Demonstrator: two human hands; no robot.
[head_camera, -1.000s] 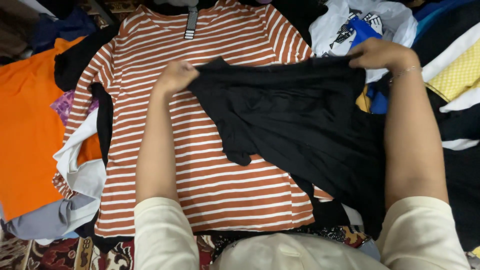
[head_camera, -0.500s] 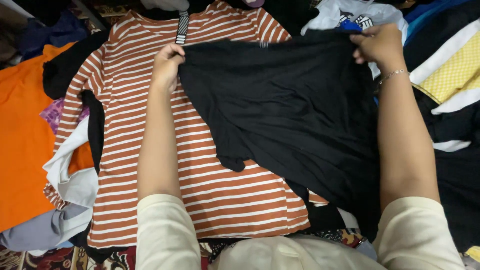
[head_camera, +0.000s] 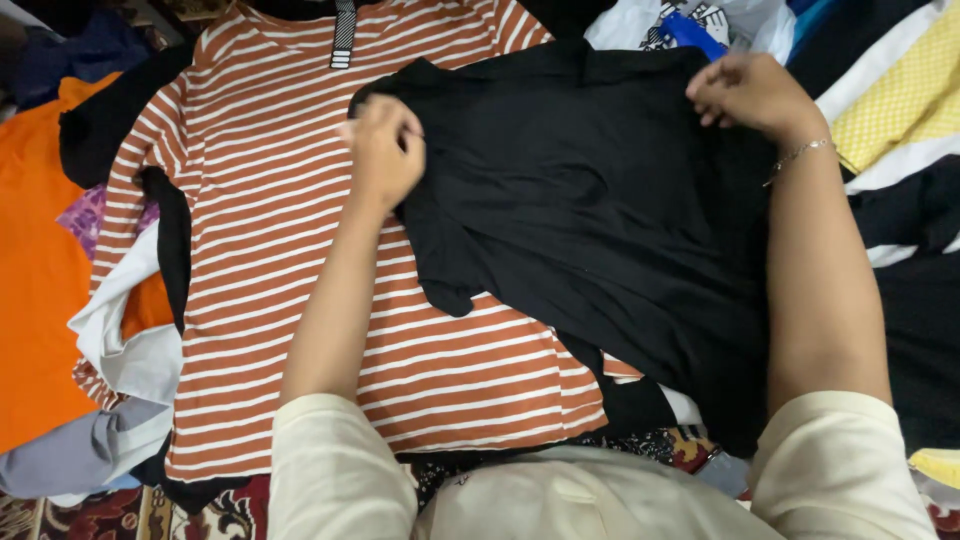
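Both hands pinching the black garment (head_camera: 600, 230) at its top corners, left hand (head_camera: 385, 150) and right hand (head_camera: 745, 95) apart, fingers closed on cloth, for keeping it spread over the striped shirt (head_camera: 280, 260).

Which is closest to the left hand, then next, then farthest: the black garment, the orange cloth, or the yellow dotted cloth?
From the left hand:
1. Black garment, gripped at its left edge.
2. Orange cloth, far left.
3. Yellow dotted cloth, far right, beyond the right hand.

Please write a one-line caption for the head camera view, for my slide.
Both hands, left and right, hold the top edge of a black garment over an orange-and-white striped shirt.
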